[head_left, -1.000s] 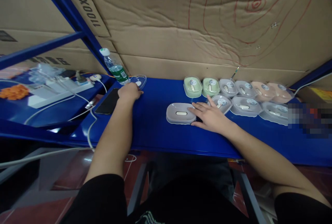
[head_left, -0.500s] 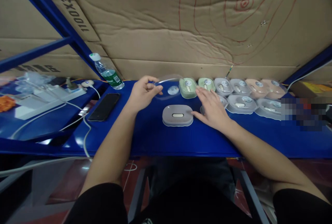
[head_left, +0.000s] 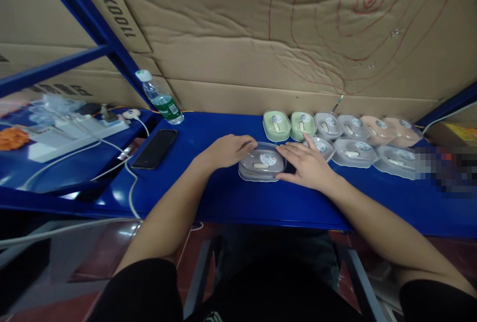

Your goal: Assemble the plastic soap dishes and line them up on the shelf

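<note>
A grey oval plastic box point(head_left: 246, 175) lies on the blue tabletop before me. Over it sits a clear domed plastic cover point(head_left: 250, 155) with a round sticker point(head_left: 268, 158). At the upper left edge of the cover is my left hand point(head_left: 231, 151), its fingers curled over the rim and the thumb hidden. My right hand point(head_left: 307, 163) touches the right end of the cover and box. Its fingers lie stretched out, with the thumb apart, low at the side. Whether the cover is fully seated cannot be made out.
Behind and to the right stand covered green boxes point(head_left: 276, 128), grey boxes point(head_left: 355, 153) and peach boxes point(head_left: 377, 133). A water bottle point(head_left: 167, 106) and a black phone point(head_left: 155, 149) are at left, near white cables point(head_left: 131, 190) and a power strip point(head_left: 55, 147). Cardboard point(head_left: 223, 63) walls the back.
My left hand has brought the clear cover down and right onto the grey box. My right hand has come to its right end. The view has shifted slightly.
</note>
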Tool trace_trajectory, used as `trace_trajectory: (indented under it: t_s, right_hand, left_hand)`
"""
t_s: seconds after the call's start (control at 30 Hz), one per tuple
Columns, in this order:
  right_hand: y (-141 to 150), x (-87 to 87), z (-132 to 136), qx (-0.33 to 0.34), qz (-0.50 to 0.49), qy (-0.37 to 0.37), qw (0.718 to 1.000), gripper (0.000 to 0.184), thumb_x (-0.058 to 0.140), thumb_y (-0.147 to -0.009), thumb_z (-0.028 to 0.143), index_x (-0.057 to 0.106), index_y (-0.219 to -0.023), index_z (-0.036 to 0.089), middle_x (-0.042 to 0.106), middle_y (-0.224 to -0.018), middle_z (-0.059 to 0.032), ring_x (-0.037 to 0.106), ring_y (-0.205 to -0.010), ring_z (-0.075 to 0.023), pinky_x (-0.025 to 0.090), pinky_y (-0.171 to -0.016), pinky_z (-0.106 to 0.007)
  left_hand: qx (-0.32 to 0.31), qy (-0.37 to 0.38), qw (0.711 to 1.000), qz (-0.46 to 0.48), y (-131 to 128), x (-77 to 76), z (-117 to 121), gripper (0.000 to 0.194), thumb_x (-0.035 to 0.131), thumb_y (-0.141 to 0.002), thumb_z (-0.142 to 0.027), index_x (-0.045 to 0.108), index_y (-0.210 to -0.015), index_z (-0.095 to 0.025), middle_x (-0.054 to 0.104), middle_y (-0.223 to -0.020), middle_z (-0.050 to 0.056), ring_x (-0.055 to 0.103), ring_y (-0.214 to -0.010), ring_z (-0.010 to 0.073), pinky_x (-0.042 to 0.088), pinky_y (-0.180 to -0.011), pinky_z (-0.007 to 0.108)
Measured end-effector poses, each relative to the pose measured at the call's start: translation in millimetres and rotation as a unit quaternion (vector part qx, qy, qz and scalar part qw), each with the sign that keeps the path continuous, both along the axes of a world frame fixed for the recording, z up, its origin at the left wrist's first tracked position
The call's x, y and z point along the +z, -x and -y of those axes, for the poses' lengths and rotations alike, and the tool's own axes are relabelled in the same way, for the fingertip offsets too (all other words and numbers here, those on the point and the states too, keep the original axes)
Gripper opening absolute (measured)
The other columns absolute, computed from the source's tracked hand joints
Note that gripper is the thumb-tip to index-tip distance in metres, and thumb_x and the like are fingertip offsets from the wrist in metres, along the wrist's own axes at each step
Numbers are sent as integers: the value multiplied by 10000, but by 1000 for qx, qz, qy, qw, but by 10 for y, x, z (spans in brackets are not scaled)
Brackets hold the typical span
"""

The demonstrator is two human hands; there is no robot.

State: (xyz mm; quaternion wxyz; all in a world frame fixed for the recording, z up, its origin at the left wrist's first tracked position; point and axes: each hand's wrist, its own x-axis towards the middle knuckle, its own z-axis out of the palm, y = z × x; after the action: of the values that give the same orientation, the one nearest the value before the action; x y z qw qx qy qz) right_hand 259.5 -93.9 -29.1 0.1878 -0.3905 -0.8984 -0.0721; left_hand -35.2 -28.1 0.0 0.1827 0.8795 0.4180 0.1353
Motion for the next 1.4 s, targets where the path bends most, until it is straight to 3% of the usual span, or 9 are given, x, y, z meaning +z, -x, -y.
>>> trace_trajectory:
  t_s: [0.2, 0.37, 0.5, 0.63, 0.77, 0.93, 1.4]
  right_hand:
    - [37, -25, 12, 26, 48, 6, 999, 626, 636, -1044, 597, 640, -1519, 188, 746, -1432, -163, 703, -1315, -362, 244, -1314, -721]
    - [51, -58, 21, 29, 45, -17, 998, 561, 657, -1042, 567, 660, -1501, 243, 743, -1440, -150, 721, -1288, -340, 306, -1296, -710]
    - [48, -76, 16, 25, 34, -19, 999, 536, 702, -1025, 519, 676, -1483, 242, 677, -1531, -170, 731, -1283, -344, 350, -1279, -712]
    - [67, -60, 31, 30, 38, -15, 999, 504, 709, -1034, 429, 665, -1491, 222, 537, -1666, -186, 700, -1348, -343, 451, -1236, -666]
    - [85, -63, 39, 35, 43, -25, 998, 475, 710, -1039, 360, 660, -1500, 258, 586, -1633, -152, 683, -1373, -332, 486, -1212, -649]
    - [79, -108, 24, 32, 37, -34, 998, 437, 717, -1034, 388, 704, -1453, 268, 679, -1543, -112, 712, -1315, -326, 440, -1240, -671]
    - [98, -57, 43, 20, 52, -22, 998, 449, 680, -1057, 374, 676, -1489, 251, 676, -1547, -115, 693, -1344, -327, 466, -1221, -628]
  left_hand:
    - [11, 34, 992, -121, 13, -1, 1, 564, 321, -1099, -553, 754, -1077, -191, 808, -1136, 124, 749, -1068, 311, 505, -923, 395]
    - [5, 93, 988, -122, 68, 5, -22, 575, 303, -1109, -562, 727, -968, -200, 792, -837, 77, 747, -848, 257, 489, -819, 358]
    - [1, 68, 993, -97, 64, -54, -69, 559, 302, -1117, -529, 738, -1140, -181, 809, -950, 102, 755, -908, 270, 491, -840, 370]
    - [-3, 47, 995, -86, 40, -108, -95, 569, 278, -1130, -527, 732, -1121, -185, 806, -1087, 120, 758, -1014, 285, 498, -911, 386]
    - [-2, 16, 996, -83, 29, -148, -104, 571, 243, -1141, -497, 715, -1086, -179, 799, -1177, 128, 748, -1095, 295, 499, -971, 406]
    - [0, -6, 996, -88, 29, -191, -124, 595, 209, -1148, -489, 714, -1167, -176, 800, -1224, 124, 748, -1125, 294, 508, -988, 409]
    - [47, -32, 991, -121, -34, -156, -91, 620, 210, -1143, -480, 734, -1006, -179, 809, -1080, 147, 767, -1040, 305, 543, -941, 432]
